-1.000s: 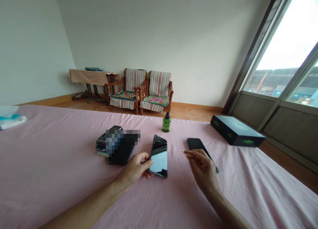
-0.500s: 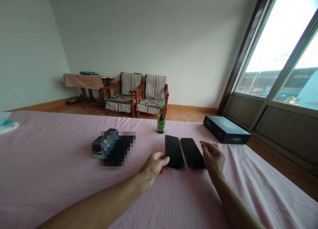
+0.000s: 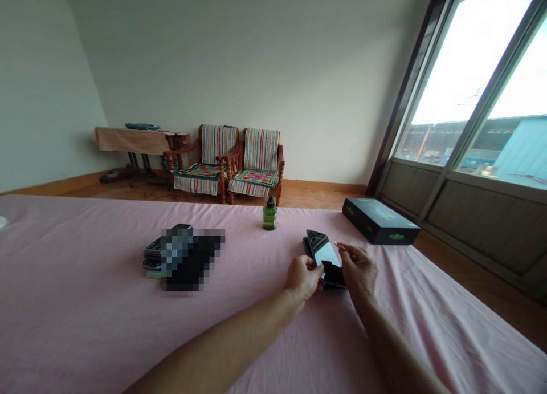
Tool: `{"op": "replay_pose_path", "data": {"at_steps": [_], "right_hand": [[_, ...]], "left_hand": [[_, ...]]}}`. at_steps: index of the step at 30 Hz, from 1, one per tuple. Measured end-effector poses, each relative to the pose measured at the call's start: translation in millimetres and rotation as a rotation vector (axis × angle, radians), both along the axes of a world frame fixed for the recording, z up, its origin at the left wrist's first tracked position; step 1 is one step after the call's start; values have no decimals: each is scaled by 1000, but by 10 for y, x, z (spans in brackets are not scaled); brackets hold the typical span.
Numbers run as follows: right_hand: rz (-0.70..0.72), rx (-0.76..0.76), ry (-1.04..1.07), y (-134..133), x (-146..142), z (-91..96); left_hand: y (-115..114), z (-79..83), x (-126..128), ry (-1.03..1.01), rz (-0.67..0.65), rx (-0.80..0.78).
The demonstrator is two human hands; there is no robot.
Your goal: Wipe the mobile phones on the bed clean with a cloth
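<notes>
My left hand (image 3: 303, 277) pinches the near left edge of a black phone (image 3: 325, 255) and holds it tilted over a second black phone, of which only the far edge (image 3: 306, 244) shows beneath. My right hand (image 3: 358, 267) is closed on the phone's right side, and a thin pale stick (image 3: 341, 246) pokes out between its fingers. Both phones lie on the pink cloth (image 3: 106, 325) that covers the table.
A small green bottle (image 3: 269, 214) stands behind the phones. A dark box with green print (image 3: 380, 221) lies at the right near the table's edge. To the left sits a stack of devices (image 3: 171, 251), partly blurred out. Two striped chairs (image 3: 231, 166) stand by the far wall.
My left hand carried the phone rightward, laid it beside the second phone, then lifted it onto that phone. My right hand closed in on it from the right.
</notes>
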State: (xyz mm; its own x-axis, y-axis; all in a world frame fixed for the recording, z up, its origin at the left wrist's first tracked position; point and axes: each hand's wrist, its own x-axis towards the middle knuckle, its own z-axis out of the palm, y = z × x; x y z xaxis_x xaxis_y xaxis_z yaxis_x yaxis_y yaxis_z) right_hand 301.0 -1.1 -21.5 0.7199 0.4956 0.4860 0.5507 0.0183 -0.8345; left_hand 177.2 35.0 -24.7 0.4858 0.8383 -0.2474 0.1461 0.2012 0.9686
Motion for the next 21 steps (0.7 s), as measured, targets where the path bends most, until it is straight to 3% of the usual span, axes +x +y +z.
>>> {"op": "replay_pose_path", "data": {"at_steps": [8,21], "right_hand": [[39,-68,5,20,-28,-37],[33,-78,-23,30,-14,-20]], "left_hand": [[-68,-113,-86,28,114,205],[-284,-64,-182,78,96,459]]}}
